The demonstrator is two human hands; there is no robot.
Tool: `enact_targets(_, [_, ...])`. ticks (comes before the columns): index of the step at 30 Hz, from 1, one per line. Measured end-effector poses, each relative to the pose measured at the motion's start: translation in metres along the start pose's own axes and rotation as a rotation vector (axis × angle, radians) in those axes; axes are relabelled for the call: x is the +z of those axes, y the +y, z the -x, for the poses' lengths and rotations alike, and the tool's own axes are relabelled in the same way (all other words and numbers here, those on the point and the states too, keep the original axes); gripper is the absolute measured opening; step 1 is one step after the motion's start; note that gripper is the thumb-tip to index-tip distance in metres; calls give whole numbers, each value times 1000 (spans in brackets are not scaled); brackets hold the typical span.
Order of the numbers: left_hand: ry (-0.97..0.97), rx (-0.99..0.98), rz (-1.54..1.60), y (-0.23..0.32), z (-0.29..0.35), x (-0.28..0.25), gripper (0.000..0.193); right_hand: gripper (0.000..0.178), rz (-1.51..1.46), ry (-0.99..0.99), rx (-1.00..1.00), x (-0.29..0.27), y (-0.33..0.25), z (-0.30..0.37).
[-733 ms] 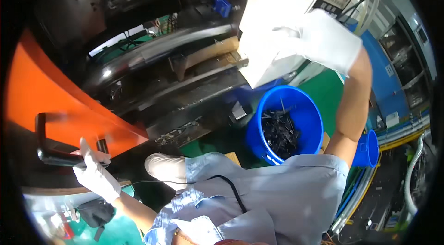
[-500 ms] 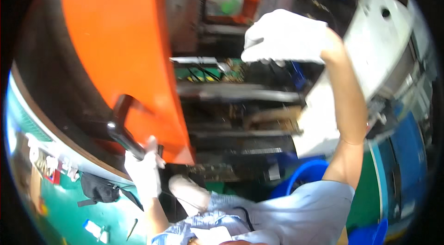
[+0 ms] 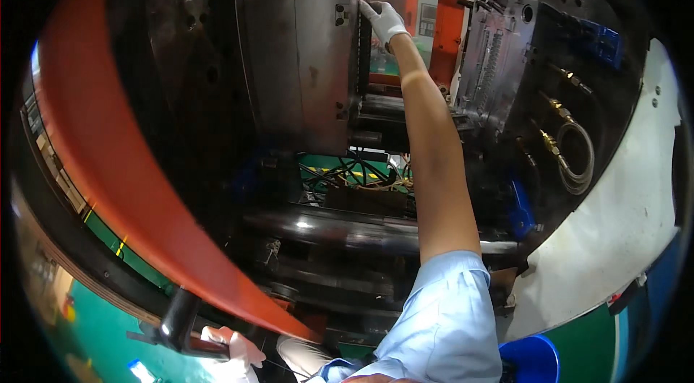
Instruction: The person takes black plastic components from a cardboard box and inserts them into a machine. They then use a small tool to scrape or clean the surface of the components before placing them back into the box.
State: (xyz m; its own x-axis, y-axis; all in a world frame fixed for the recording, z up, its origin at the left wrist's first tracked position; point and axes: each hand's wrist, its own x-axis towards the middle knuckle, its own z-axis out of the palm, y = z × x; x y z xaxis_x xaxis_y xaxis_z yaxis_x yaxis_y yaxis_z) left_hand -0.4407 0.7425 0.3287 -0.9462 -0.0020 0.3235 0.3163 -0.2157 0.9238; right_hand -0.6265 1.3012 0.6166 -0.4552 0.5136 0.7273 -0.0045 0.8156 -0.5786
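My left hand point(image 3: 231, 358), in a white glove, is closed round the lower end of a black door handle point(image 3: 177, 321). The handle is fixed to an orange machine door point(image 3: 144, 166). My right arm stretches far into the machine between two metal mould halves. The gloved right hand point(image 3: 387, 22) is at the inner face of the left mould half point(image 3: 314, 58), fingers apart and fingertips close to its edge; whether they touch is unclear. Nothing shows in that hand. Opposite stands the right mould half point(image 3: 495, 65), with a ribbed cavity face.
A thick steel tie bar point(image 3: 347, 230) crosses below my right arm, with cables point(image 3: 354, 173) behind it. Brass-fitted hoses point(image 3: 575, 159) loop on the right side. A white panel point(image 3: 614, 217) and a blue bin point(image 3: 531, 358) stand at the right.
The orange door has swung or slid left, with my left hand still on its handle. My right hand has reached forward, deep between the mould halves, and my view has shifted.
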Motion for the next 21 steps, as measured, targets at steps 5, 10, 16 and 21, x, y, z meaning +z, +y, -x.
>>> enact_targets(5, [43, -29, -34, 6, 1, 8, 21, 70, -9, 14, 15, 9, 6, -2])
enact_targets(10, [55, -91, -61, 11, -1, 19, 19, 63, -178, 128, 81, -19, 39, 1])
enact_targets(16, [41, -145, -78, 12, -4, 30, 18, 54, -143, -44, 32, -20, 52, -21])
enact_targets(21, [42, -176, -92, 5, -7, 33, 16, 53, -149, -23, 105, 16, 57, -40])
